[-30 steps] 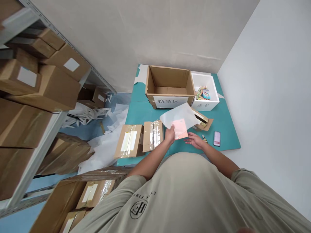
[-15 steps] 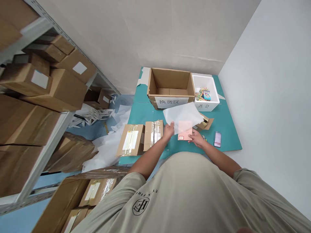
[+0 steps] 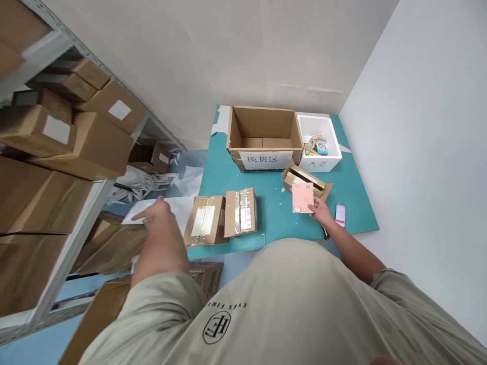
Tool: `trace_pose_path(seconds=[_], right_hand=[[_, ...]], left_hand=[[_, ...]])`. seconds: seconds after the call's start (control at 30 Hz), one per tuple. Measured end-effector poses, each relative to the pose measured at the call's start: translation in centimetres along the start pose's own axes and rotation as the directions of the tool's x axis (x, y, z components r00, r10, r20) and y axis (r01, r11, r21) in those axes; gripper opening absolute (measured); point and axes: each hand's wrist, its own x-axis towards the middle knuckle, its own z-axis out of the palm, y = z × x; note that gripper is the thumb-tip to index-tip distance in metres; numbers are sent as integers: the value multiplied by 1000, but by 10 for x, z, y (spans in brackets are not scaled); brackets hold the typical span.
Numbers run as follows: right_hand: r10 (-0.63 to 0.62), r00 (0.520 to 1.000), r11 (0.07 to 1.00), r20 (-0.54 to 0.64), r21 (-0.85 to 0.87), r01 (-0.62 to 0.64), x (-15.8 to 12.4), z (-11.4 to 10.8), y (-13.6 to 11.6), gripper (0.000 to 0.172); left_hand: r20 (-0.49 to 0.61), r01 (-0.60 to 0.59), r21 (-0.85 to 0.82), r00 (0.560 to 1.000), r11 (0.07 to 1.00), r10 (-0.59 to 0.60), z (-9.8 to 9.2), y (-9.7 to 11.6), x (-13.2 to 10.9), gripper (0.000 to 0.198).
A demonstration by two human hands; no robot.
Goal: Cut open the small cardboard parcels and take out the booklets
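Observation:
My right hand grips the lower right corner of a pink card or flat packet with a barcode, above the teal mat. My left hand is stretched out to the left over a thin white sheet, which lies under its fingers. I cannot tell whether those fingers pinch the sheet. A small yellow-and-black tool lies partly hidden below my right hand.
On the mat stand an open cardboard box with a Chinese label, a white foam box holding colourful packets, and several taped parcels. A torn carton and a blurred phone lie nearby. Steel shelves with cartons line the left; walls bound the far and right sides.
The white sheet has moved from above the mat to the left, carried past the parcels by my left hand. My right hand now holds the pink card, raised and turned upright.

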Motion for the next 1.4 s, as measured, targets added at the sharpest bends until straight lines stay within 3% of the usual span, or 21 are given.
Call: trace_pose_path(seconds=[0.07, 0.13, 0.17, 0.27, 0.33, 0.37, 0.4, 0.47, 0.5, 0.53, 0.57, 0.6, 0.7, 0.83, 0.9, 0.97, 1.07, 1.13, 1.2, 1.3, 1.4], right_hand=[[-53, 998, 997, -29, -53, 51, 2, 1, -6, 53], [-128, 989, 984, -79, -135, 116, 4, 0, -13, 49], [-180, 978, 969, -106, -190, 158, 5, 0, -17, 47], [-367, 916, 890, -161, -349, 295, 8, -1, -30, 42], [-490, 857, 826, -159, -399, 399, 11, 0, -39, 36], [-549, 823, 792, -148, -408, 455, 12, 1, -44, 32], [-604, 786, 754, -130, -411, 511, 14, 2, -48, 28], [-690, 719, 680, -77, -408, 609, 18, 4, -56, 19], [-717, 695, 652, -50, -400, 644, 19, 5, -59, 15], [-735, 678, 633, -27, -386, 671, 20, 5, -62, 12], [-745, 667, 623, -9, -368, 690, 21, 6, -65, 10], [-749, 662, 621, -1, -348, 702, 21, 6, -67, 9], [-718, 694, 683, -53, -248, 687, 18, 11, -72, 14], [-494, 835, 816, -243, 201, 542, 8, 33, -76, 43], [-319, 928, 800, -192, 471, 373, 2, 47, -77, 53], [-187, 982, 752, -29, 639, 162, -4, 56, -80, 59], [-103, 980, 682, 169, 730, -54, -11, 58, -88, 62], [-90, 969, 655, 229, 747, -115, -13, 55, -93, 60], [-77, 956, 653, 283, 739, -166, -15, 52, -97, 61], [-54, 929, 684, 367, 691, -234, -19, 48, -99, 68], [-67, 908, 726, 413, 644, -239, -25, 44, -100, 77]], left_hand=[[-39, 342, -62, 938, 938, -344, 9, -5, 6, 69], [-85, 471, -166, 869, 866, -488, 29, -8, -1, 84], [-103, 412, -207, 893, 888, -438, 40, -8, -10, 90], [-90, 29, -356, 994, 934, -65, 72, 2, -54, 94], [98, -20, -529, 992, 849, 84, 90, 16, -92, 77], [257, 55, -610, 957, 790, 132, 97, 24, -111, 67], [441, 176, -651, 879, 738, 180, 105, 31, -130, 63], [754, 461, -584, 612, 669, 237, 118, 45, -164, 68], [844, 563, -506, 481, 654, 239, 123, 51, -177, 69], [892, 625, -442, 384, 643, 240, 128, 55, -188, 67], [911, 661, -409, 330, 629, 246, 132, 59, -196, 61], [917, 679, -399, 312, 616, 250, 136, 62, -202, 54], [895, 685, -446, 354, 576, 272, 141, 65, -215, 50], [832, 656, -554, 418, 513, 364, 143, 64, -236, 67], [791, 613, -611, 451, 501, 413, 142, 64, -249, 75], [760, 540, -650, 470, 535, 449, 141, 64, -260, 80], [675, 288, -705, 554, 648, 488, 137, 68, -269, 75], [524, 2, -716, 662, 698, 536, 132, 72, -272, 69], [343, -262, -672, 719, 693, 605, 128, 79, -275, 71], [227, -442, -611, 697, 657, 680, 124, 89, -284, 83], [246, -453, -582, 693, 675, 677, 122, 99, -296, 96]])
